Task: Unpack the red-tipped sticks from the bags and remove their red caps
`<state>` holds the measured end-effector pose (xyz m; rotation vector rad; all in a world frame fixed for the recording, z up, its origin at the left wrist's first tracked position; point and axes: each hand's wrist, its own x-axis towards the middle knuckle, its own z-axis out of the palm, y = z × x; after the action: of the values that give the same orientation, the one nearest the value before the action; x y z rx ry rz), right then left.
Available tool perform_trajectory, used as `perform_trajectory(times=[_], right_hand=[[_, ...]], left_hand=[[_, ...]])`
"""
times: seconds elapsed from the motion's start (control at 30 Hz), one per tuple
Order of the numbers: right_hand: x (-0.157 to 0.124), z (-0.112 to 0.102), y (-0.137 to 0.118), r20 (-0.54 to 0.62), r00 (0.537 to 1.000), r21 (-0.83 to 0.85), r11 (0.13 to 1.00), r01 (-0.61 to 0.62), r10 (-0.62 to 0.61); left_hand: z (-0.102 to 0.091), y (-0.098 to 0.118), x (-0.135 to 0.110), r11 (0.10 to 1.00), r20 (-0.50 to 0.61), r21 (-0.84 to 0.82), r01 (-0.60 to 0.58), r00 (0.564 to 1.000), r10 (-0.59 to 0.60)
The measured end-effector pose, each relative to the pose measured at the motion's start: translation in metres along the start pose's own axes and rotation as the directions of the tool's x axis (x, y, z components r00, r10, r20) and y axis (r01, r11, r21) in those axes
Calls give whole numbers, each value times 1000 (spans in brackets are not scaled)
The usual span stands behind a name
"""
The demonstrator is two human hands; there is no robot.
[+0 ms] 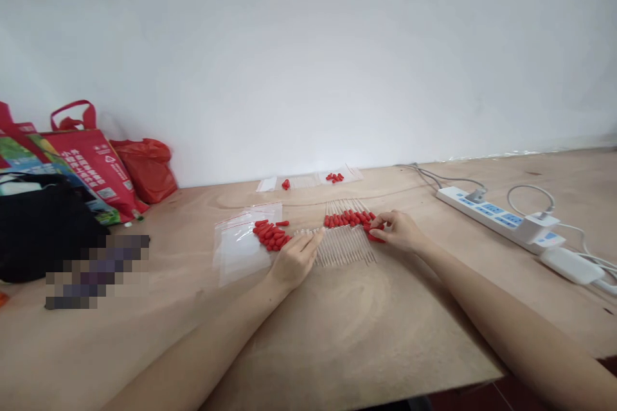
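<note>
A row of thin clear tubes (345, 247) lies on the wooden table, with red caps (348, 218) across their far ends. My right hand (399, 230) is curled at the row's right end, fingertips pinched on red caps. My left hand (295, 258) rests at the row's left end, fingers together and touching a clear tube. A loose heap of red caps (270, 234) lies just left of it, beside clear zip bags (241, 243).
More clear bags with a few red caps (334, 177) lie near the wall. A white power strip (499, 218) with plugs and cables runs along the right. Red shopping bags (96, 164) and a black bag (43, 228) stand at the left. The table's front edge (434, 392) is close.
</note>
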<state>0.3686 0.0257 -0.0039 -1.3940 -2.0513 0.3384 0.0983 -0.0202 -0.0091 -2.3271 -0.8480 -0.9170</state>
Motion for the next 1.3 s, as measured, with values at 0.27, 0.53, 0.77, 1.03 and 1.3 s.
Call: perform_trajectory(times=[0.27, 0.53, 0.77, 1.03, 1.3], right_hand=[[7, 6, 17, -203, 899, 83, 922, -379, 388], [22, 16, 20, -137, 790, 12, 799, -601, 597], [27, 19, 26, -79, 823, 38, 826, -562, 563], [25, 17, 15, -160, 809, 150, 824, -547, 566], [-6, 18, -41, -193, 959, -34, 978, 204, -207]], left_hand=[[-8, 8, 0, 985, 164, -161, 62, 986, -35], [-24, 2, -3, 956, 407, -269, 113, 913, 6], [-27, -13, -11, 946, 443, -310, 93, 895, 57], [-18, -13, -7, 969, 460, -211, 131, 887, -19], [-19, -10, -6, 989, 127, 21, 147, 981, -149]])
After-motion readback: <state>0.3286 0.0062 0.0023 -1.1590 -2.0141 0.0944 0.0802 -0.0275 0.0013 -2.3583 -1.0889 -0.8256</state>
